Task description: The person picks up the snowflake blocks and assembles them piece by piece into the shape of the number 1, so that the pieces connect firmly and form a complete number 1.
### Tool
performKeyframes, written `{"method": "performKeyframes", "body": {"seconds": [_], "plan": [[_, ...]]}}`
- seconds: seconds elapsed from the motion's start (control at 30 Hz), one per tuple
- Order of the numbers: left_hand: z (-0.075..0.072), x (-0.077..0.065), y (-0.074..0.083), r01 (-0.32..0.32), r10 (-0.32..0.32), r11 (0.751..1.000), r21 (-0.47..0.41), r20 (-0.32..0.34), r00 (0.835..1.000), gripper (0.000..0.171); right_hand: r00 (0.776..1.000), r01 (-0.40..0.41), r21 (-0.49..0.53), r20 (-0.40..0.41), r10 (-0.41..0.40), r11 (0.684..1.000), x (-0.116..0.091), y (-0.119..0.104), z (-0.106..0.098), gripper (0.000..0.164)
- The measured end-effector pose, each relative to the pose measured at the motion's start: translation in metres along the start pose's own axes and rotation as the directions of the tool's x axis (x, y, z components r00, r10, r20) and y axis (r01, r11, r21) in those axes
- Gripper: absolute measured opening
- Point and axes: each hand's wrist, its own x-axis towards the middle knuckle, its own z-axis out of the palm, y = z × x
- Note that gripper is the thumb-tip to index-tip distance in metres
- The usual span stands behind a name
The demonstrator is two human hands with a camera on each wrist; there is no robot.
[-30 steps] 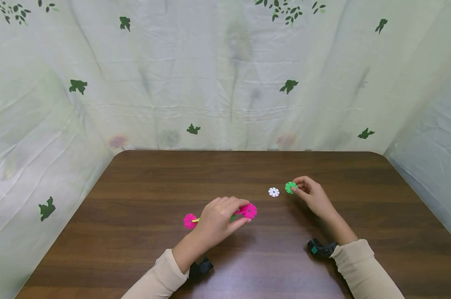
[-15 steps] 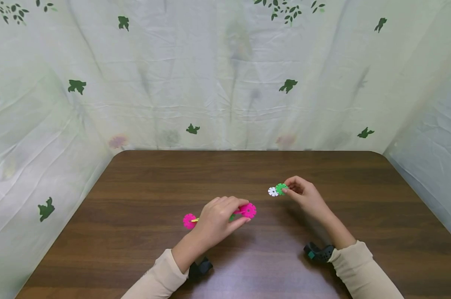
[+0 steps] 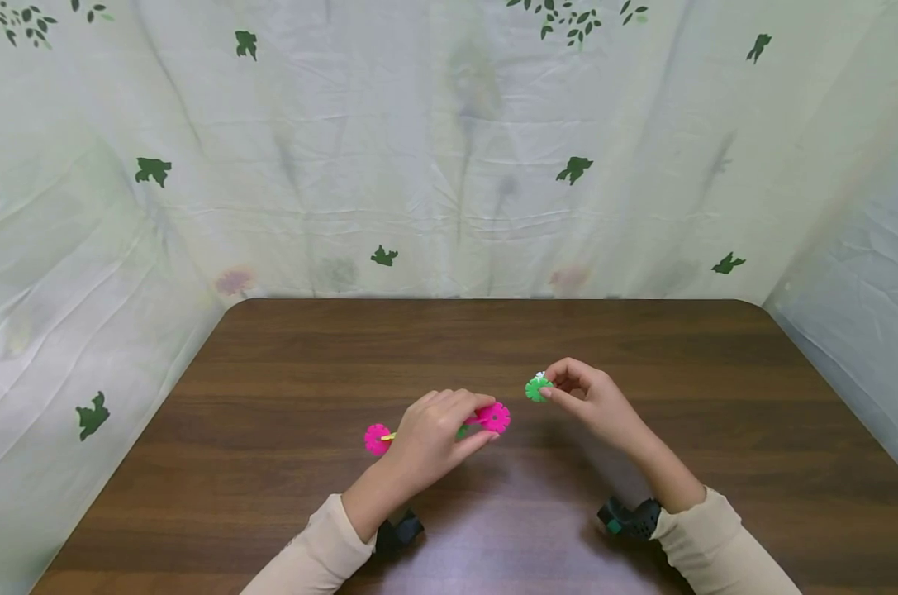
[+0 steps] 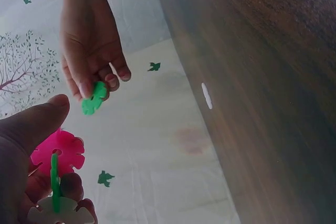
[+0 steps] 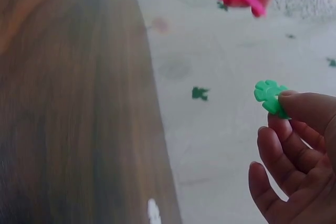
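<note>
My left hand holds a joined chain of notched plastic snowflake discs, partly covered by the hand. A pink disc shows at its right end, another pink disc at its left end beside a yellow one. In the left wrist view, a green disc of the chain slots into a whitish disc. Between thumb and forefinger, my right hand pinches a loose green snowflake disc, held above the table and apart from the chain. Behind it, a white snowflake disc lies on the table, mostly hidden.
The brown wooden table runs back to a pale curtain with green bird shapes. More curtain hangs at both sides. A dark wrist strap sits on the right wrist, a dark device under the left.
My right hand has carried the green disc leftward, over the white disc and toward the chain. The left hand and the chain have stayed nearly still.
</note>
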Motion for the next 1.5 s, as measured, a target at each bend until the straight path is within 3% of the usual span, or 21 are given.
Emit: {"method": "performKeyframes", "body": {"seconds": [0.17, 0.33, 0.57, 0.9, 1.17, 1.5], "plan": [[-0.002, 0.001, 0.001, 0.016, -0.016, 1.000, -0.002, 0.008, 1.000, 0.034, 0.997, 0.074, -0.009, 0.015, -0.074, 0.997, -0.002, 0.003, 0.006, 0.011], [-0.002, 0.001, 0.001, 0.028, -0.028, 1.000, -0.014, 0.014, 1.000, 0.034, 0.990, 0.129, 0.048, 0.045, -0.132, 0.990, -0.004, 0.006, 0.012, 0.013], [-0.002, 0.000, 0.000, 0.001, -0.001, 1.000, 0.000, -0.002, 1.000, 0.035, 0.980, 0.177, 0.064, 0.080, -0.182, 0.982, -0.005, 0.001, 0.016, 0.017], [-0.001, -0.001, 0.000, -0.013, 0.013, 1.000, -0.001, -0.010, 1.000, 0.035, 0.940, 0.324, 0.078, 0.084, -0.330, 0.943, -0.006, -0.023, 0.017, 0.020], [0.000, 0.000, 0.000, -0.034, 0.034, 0.999, -0.007, -0.022, 0.999, 0.034, 0.941, 0.329, 0.071, 0.061, -0.333, 0.942, -0.006, 0.002, 0.020, 0.020], [0.000, 0.001, 0.000, -0.074, 0.074, 0.997, -0.010, -0.037, 0.997, 0.031, 0.931, 0.357, 0.081, 0.051, -0.361, 0.931, -0.005, 0.001, 0.021, 0.021]]}}
